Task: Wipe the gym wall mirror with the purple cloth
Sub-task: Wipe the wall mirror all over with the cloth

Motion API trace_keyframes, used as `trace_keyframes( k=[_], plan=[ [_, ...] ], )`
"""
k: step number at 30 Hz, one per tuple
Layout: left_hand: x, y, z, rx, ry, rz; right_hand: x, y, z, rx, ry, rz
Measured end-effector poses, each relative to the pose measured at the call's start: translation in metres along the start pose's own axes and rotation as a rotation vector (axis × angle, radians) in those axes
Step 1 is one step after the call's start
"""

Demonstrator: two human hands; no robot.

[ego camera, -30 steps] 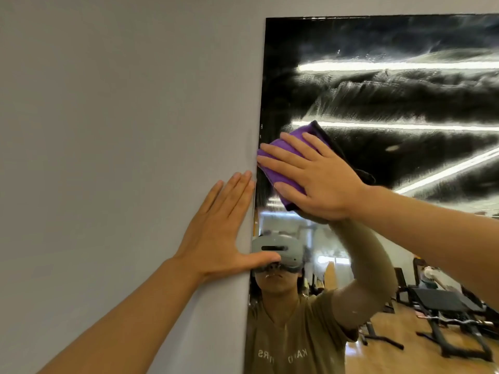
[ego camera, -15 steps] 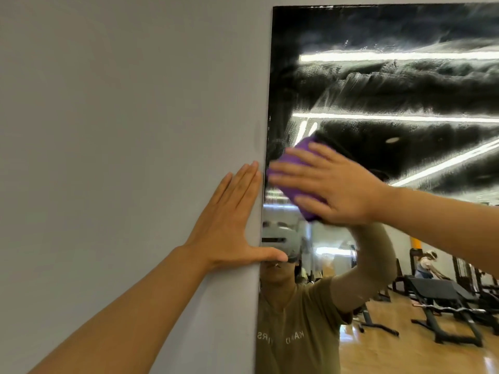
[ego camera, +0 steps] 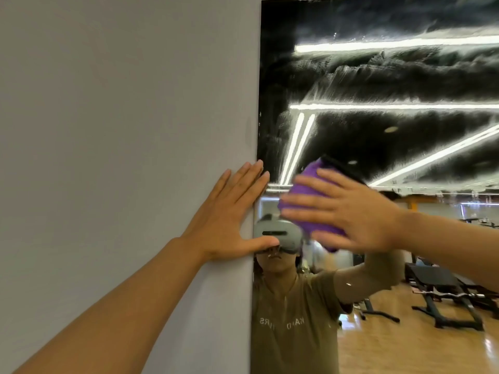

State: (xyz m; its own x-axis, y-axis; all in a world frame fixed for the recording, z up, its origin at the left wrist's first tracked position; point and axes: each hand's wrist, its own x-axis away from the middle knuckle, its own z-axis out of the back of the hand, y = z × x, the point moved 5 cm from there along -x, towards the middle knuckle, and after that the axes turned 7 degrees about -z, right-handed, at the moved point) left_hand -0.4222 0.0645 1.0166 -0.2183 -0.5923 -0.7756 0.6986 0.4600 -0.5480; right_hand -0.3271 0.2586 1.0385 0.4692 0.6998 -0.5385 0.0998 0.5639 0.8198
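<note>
Where streaks cloud the glossy wall mirror [ego camera: 378, 76] near its left edge, a bunched, nubby purple cloth [ego camera: 310, 209] is pressed flat by the right hand [ego camera: 351, 211], fingers spread; the left hand [ego camera: 229, 211] is laid flat, straight-fingered, on the matte grey wall [ego camera: 121, 103].

Cloth [ego camera: 310, 206] on mirror [ego camera: 378, 76], seemingly.

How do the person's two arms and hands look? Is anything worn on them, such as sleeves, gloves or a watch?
Both forearms are bare, with no sleeve in direct view. The left hand and the right hand wear no gloves, and no rings or watch show. The right hand is somewhat blurred.
</note>
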Motion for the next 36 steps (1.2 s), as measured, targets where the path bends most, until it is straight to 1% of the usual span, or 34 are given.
trace_keyframes(
  k=[3,5,7,8,9,10,13,14,15,17,18,19,20,22,24,26,27,28,29,32,34,36],
  plan=[
    [-0.003,0.008,-0.001,-0.06,0.051,-0.043,-0.022,0.069,0.015,-0.031,0.095,-0.344],
    [-0.004,0.012,-0.002,-0.071,0.122,-0.008,-0.029,0.097,0.02,-0.027,0.126,-0.531],
    [-0.006,0.012,-0.003,-0.074,0.178,0.065,-0.033,0.098,0.019,-0.031,0.149,-0.638],
    [-0.006,0.012,-0.004,-0.078,0.191,0.097,-0.032,0.089,0.019,-0.029,0.172,-0.646],
    [-0.007,0.012,-0.006,-0.079,0.198,0.122,-0.028,0.075,0.016,-0.023,0.177,-0.603],
    [-0.007,0.011,-0.007,-0.079,0.202,0.142,-0.02,0.057,0.012,-0.02,0.153,-0.51],
    [-0.008,0.013,-0.009,-0.089,0.215,0.171,0.025,-0.007,-0.003,0.017,0.027,-0.098],
    [-0.008,0.014,-0.01,-0.097,0.226,0.179,0.038,-0.021,-0.005,0.017,-0.008,-0.002],
    [-0.009,0.016,-0.011,-0.107,0.238,0.188,0.046,-0.028,-0.007,0.022,-0.037,0.069],
    [-0.013,0.02,-0.013,-0.125,0.259,0.2,0.045,-0.021,-0.007,0.045,-0.055,0.185],
    [-0.015,0.024,-0.014,-0.131,0.263,0.197,0.038,-0.01,-0.006,0.056,-0.054,0.2],
    [-0.018,0.028,-0.015,-0.136,0.264,0.19,0.028,0.006,-0.004,0.058,-0.031,0.159],
    [-0.022,0.031,-0.016,-0.139,0.264,0.184,0.017,0.029,0.001,0.046,0.011,0.064],
    [-0.03,0.037,-0.018,-0.138,0.267,0.188,0.001,0.083,0.013,-0.004,0.1,-0.216],
    [-0.036,0.039,-0.019,-0.133,0.275,0.215,-0.005,0.12,0.019,-0.02,0.13,-0.487],
    [-0.041,0.04,-0.02,-0.133,0.282,0.253,-0.009,0.123,0.019,-0.017,0.149,-0.652],
    [-0.043,0.041,-0.021,-0.134,0.281,0.268,-0.007,0.112,0.018,-0.019,0.169,-0.684],
    [-0.044,0.042,-0.022,-0.133,0.28,0.28,-0.001,0.094,0.015,-0.018,0.179,-0.67],
    [-0.045,0.043,-0.023,-0.132,0.28,0.288,0.01,0.071,0.01,-0.01,0.172,-0.611],
    [-0.046,0.046,-0.027,-0.136,0.287,0.301,0.062,-0.001,-0.006,0.039,0.089,-0.34],
    [-0.047,0.047,-0.029,-0.149,0.291,0.323,0.09,-0.024,-0.01,0.061,0.037,-0.196],
    [-0.048,0.049,-0.028,-0.162,0.293,0.348,0.097,-0.02,-0.008,0.054,0.007,-0.081]
  ],
)
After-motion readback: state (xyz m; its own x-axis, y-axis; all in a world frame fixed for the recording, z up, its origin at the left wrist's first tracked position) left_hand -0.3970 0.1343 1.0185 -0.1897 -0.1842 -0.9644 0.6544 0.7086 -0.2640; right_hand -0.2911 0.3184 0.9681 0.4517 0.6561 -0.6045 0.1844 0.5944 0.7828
